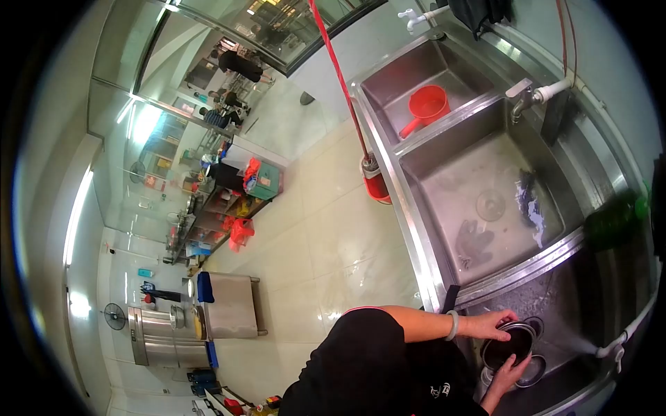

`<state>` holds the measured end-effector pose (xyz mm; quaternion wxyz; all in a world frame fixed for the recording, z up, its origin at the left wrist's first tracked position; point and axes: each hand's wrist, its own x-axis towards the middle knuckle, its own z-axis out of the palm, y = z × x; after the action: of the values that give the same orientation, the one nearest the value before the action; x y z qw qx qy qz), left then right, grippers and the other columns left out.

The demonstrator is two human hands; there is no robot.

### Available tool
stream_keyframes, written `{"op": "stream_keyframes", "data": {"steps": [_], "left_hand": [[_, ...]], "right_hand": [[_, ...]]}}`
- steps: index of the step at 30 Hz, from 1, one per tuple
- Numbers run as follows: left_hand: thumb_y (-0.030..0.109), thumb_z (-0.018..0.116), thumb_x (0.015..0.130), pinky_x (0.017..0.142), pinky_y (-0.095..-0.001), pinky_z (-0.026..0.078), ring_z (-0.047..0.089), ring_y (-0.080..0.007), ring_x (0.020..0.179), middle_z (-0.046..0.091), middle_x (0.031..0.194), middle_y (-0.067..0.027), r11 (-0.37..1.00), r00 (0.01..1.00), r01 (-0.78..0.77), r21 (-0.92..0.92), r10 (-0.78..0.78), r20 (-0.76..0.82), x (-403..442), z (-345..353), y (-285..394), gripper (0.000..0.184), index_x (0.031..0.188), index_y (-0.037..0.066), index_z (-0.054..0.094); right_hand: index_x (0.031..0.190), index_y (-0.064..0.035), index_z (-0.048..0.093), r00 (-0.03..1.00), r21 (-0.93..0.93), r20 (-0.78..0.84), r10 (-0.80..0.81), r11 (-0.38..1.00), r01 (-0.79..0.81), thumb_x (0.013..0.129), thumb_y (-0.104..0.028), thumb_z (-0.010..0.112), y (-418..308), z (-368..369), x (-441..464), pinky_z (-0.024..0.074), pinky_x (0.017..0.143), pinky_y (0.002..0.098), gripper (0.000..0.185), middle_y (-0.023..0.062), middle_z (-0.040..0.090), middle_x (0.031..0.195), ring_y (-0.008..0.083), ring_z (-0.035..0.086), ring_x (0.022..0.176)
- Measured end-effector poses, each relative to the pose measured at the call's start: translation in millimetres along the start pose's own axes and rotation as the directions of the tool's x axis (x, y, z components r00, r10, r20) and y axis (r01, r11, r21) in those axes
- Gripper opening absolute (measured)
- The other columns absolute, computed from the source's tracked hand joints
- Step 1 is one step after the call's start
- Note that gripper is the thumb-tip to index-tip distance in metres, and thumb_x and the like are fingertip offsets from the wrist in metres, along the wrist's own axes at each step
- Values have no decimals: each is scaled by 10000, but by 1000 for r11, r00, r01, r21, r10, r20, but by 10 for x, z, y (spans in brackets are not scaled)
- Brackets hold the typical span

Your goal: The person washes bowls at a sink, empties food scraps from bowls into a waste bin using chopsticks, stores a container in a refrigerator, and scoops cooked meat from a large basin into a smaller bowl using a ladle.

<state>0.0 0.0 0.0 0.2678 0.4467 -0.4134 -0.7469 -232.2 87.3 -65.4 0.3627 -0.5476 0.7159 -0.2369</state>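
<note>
Metal sink [454, 184], shiny metal bowl [515, 341], smooth plastic dipper [429, 102], glossy floor [333, 239], matt cloth sleeve [354, 353]

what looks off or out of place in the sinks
In the middle rectangular stainless-steel sink, a ragged dark-and-lilac patch and a grey glove-shaped patch look odd against the metal; I cannot tell whether they are objects or reflections. No damage stands out.

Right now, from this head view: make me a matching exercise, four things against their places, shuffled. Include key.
Things
1. red dipper
2. round metal bowl
3. metal tap
4. pale bangle

Places
A. held between left hand and right hand
B. over the middle sink basin
C. around the left wrist
D. inside the sink basin nearest the picture's top

Pairs: 1-D, 2-A, 3-B, 4-C
</note>
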Motion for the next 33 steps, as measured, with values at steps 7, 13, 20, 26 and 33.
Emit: {"op": "stream_keyframes", "data": {"steps": [7, 13, 20, 26, 33], "left_hand": [[-20, 524, 738, 974, -354, 414, 521, -307, 1164, 573, 1184, -224, 892, 985, 174, 416, -159, -71, 18, 20, -228, 518, 1253, -8, 472], [-130, 439, 667, 843, -333, 488, 605, -228, 985, 654, 1014, -140, 954, 924, 287, -89, -300, -238, -98, 64, -69, 499, 1128, -29, 602], [-133, 420, 657, 684, -236, 468, 580, -146, 867, 615, 953, -46, 895, 892, 319, -311, -395, -221, -22, -97, -30, 536, 1146, 1, 594], [-82, 460, 639, 625, -227, 434, 561, -123, 823, 603, 913, -21, 923, 896, 268, -277, -344, -280, -49, -233, 19, 548, 1164, 16, 585], [7, 538, 842, 885, -349, 515, 623, -223, 985, 631, 1105, -133, 764, 901, 112, -636, -348, -259, -310, -310, 280, 369, 1210, -22, 526]], "right_hand": [[1279, 20, 523, 971, 352, 183, 153, 912, -210, 976, -434, 435, 1623, -272, 567, 492, 786, 411, 553, 182, 630, 1092, 297, 625, 879], [1169, 31, 583, 838, -487, -183, 514, 693, -532, 848, -443, 627, 3445, -204, 578, 463, 861, 466, 574, 255, 617, 1102, 405, 598, 996], [946, 21, 639, 829, -385, 119, 546, 795, -468, 809, -421, 668, 2930, 112, 800, 495, 701, 452, 464, 166, 665, 884, 284, 640, 824], [1069, -27, 617, 677, 739, 454, 579, 180, -650, 896, -218, 605, 1594, -120, 938, 520, 718, 243, 258, 49, 628, 899, 177, 607, 801], [1096, -25, 563, 705, 885, 454, 544, -368, -286, 840, 35, 623, 700, -32, 1160, 547, 848, 399, 270, 121, 598, 1092, 245, 593, 999]]}}
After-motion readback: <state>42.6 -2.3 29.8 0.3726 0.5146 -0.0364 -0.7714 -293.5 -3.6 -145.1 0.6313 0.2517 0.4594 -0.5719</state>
